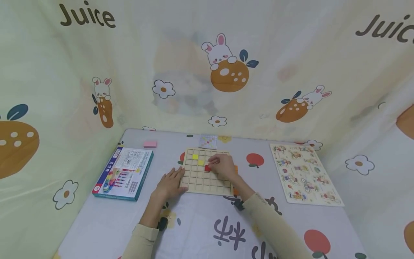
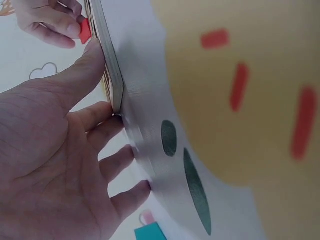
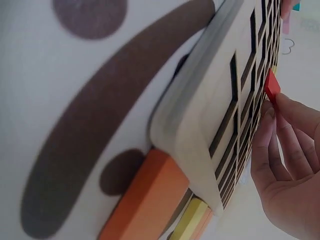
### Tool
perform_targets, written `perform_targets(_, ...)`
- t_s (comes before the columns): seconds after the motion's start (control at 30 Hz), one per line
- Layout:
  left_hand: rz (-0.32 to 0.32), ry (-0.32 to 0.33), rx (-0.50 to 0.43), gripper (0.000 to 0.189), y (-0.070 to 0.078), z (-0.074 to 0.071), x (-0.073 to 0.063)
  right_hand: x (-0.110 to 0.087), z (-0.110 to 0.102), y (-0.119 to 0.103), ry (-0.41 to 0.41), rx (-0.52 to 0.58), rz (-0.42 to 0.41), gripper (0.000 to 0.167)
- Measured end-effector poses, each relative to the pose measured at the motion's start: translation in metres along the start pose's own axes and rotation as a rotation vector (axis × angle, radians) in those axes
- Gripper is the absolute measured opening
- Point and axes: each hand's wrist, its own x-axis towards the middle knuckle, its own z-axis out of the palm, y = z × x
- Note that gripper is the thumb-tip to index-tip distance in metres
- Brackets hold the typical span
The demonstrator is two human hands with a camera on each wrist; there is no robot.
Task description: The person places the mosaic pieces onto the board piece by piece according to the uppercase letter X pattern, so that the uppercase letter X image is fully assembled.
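A wooden grid board (image 1: 194, 183) lies flat on the table. Two yellow square tiles (image 1: 195, 157) sit diagonally in its upper left cells. My right hand (image 1: 223, 166) pinches a red square tile (image 3: 271, 85) between thumb and fingertips, low over the grid. In the head view that tile comes just below and right of the second yellow one. My left hand (image 1: 168, 185) rests at the board's left edge with its fingers spread. In the left wrist view its thumb (image 2: 92, 60) lies along the board's side. The right hand hides part of the grid's right side.
Orange blocks (image 3: 145, 197) and a yellow block (image 3: 190, 220) lie against the board's right side. Behind the board is a small pattern card (image 1: 208, 141). A pink block (image 1: 150, 144) and a boxed set (image 1: 124, 172) are at left, a picture puzzle board (image 1: 304, 174) at right.
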Motion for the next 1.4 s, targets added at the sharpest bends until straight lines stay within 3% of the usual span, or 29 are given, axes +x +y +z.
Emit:
perform_targets(0.3, -0.003, 0.003, -0.012, 0.081, 0.003, -0.005, -0.002, 0.005, 0.008, 0.003, -0.001, -0.056, -0.017, 0.015)
perform_targets(0.5, -0.006, 0.001, -0.021, 0.08, 0.004, -0.003, -0.003, 0.002, 0.006, 0.001, -0.031, -0.058, 0.005, 0.02)
perform_targets(0.67, -0.004, -0.008, -0.016, 0.081, 0.003, -0.002, -0.002, -0.004, -0.002, -0.002, -0.035, -0.036, 0.022, 0.026)
perform_targets(1.03, -0.001, -0.007, -0.008, 0.083, 0.002, -0.003, -0.003, -0.019, -0.02, 0.003, 0.018, -0.02, 0.013, 0.021)
perform_targets(1.4, -0.012, -0.009, 0.001, 0.085, 0.0, 0.002, 0.001, -0.04, -0.044, 0.006, 0.092, -0.052, 0.091, 0.018)
